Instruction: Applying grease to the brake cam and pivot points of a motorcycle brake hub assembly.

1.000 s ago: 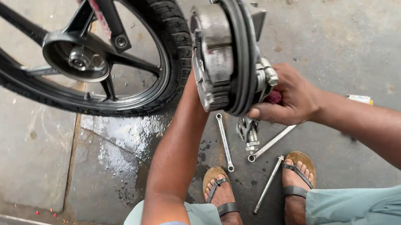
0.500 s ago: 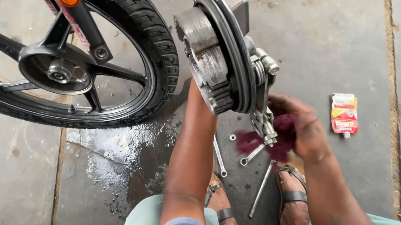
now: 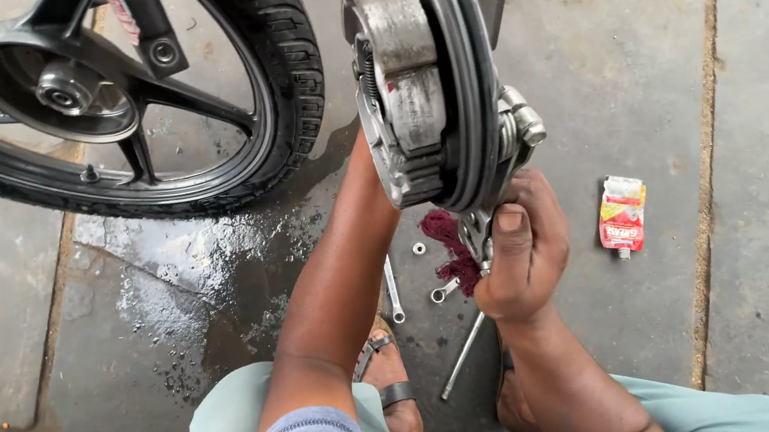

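A round metal brake drum plate (image 3: 432,85) with grey brake shoes is held upright in the middle of the head view. My left hand (image 3: 367,165) reaches up behind its lower edge and is mostly hidden by it; it seems to hold the plate from behind. My right hand (image 3: 519,249) grips the plate's lever at the bottom together with a dark red rag (image 3: 451,247) that hangs below the plate.
A black motorcycle wheel (image 3: 129,91) stands at the upper left over a wet patch (image 3: 188,267) of concrete. Spanners (image 3: 393,287) and a metal rod (image 3: 463,357) lie by my sandalled feet. A small red and white tube (image 3: 623,213) lies to the right.
My right hand has come back up from the ground with the red rag to the bottom of the plate. The view has moved closer.
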